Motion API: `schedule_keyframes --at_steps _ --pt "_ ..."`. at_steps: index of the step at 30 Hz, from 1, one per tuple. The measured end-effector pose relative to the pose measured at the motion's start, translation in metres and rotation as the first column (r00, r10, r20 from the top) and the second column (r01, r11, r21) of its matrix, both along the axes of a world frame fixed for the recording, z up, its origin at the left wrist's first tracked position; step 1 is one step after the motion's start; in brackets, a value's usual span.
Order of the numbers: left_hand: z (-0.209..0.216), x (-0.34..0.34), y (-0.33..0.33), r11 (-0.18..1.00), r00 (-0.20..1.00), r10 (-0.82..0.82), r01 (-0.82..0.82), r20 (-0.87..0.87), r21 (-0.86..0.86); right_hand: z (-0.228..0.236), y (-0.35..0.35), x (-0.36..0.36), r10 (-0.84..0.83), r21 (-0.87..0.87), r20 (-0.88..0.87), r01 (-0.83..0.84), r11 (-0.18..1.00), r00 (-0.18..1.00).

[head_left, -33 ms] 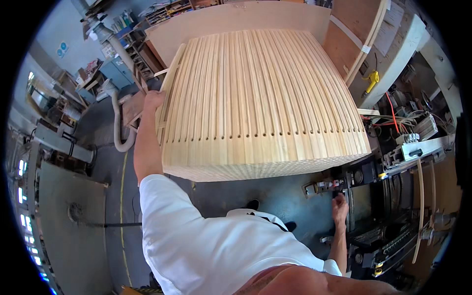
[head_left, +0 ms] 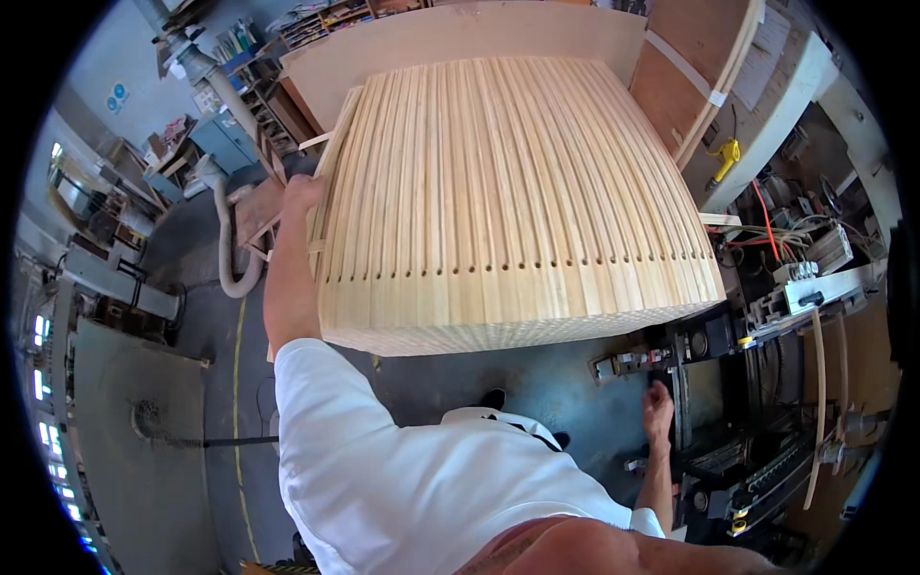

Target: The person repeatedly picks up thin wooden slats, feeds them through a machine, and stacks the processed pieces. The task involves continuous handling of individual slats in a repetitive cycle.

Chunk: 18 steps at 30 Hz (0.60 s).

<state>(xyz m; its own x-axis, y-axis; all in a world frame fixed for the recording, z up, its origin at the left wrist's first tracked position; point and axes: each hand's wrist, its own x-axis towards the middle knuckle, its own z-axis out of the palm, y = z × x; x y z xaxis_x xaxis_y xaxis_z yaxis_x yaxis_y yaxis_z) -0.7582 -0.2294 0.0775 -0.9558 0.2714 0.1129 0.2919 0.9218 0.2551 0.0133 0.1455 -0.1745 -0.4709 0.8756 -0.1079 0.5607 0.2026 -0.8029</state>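
Right grip [head_left: 657, 412] slightly lower — left grip [head_left: 303, 194] by wood [head_left: 498, 192].

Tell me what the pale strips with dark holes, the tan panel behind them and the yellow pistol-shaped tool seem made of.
Long pale strips with dark holes: likely bare, planed wood, since streaky grain shows. Broad tan panel: perhaps fibreboard or plywood, matte; its even face leaves this open. Yellow pistol-shaped tool: probably plastic, by its bright, uniform finish, though painted metal is possible.
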Motion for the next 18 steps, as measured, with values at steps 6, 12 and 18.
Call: schedule_keyframes --at_steps 6,12,18 --pt "-0.023 -0.098 0.025 1.000 1.000 -0.018 0.018 0.015 -0.001 -0.033 -0.066 0.012 -0.042 0.026 0.185 0.038 0.999 0.982" --pt "-0.042 -0.126 0.056 0.999 1.000 -0.021 0.021 -0.015 0.028 -0.039 -0.136 0.032 -0.173 0.168 0.251 0.133 0.977 0.952" --pt "-0.034 -0.174 0.039 0.999 0.990 -0.034 0.037 0.135 -0.020 0.016 -0.157 0.000 -0.163 -0.144 0.379 0.232 0.962 0.911"
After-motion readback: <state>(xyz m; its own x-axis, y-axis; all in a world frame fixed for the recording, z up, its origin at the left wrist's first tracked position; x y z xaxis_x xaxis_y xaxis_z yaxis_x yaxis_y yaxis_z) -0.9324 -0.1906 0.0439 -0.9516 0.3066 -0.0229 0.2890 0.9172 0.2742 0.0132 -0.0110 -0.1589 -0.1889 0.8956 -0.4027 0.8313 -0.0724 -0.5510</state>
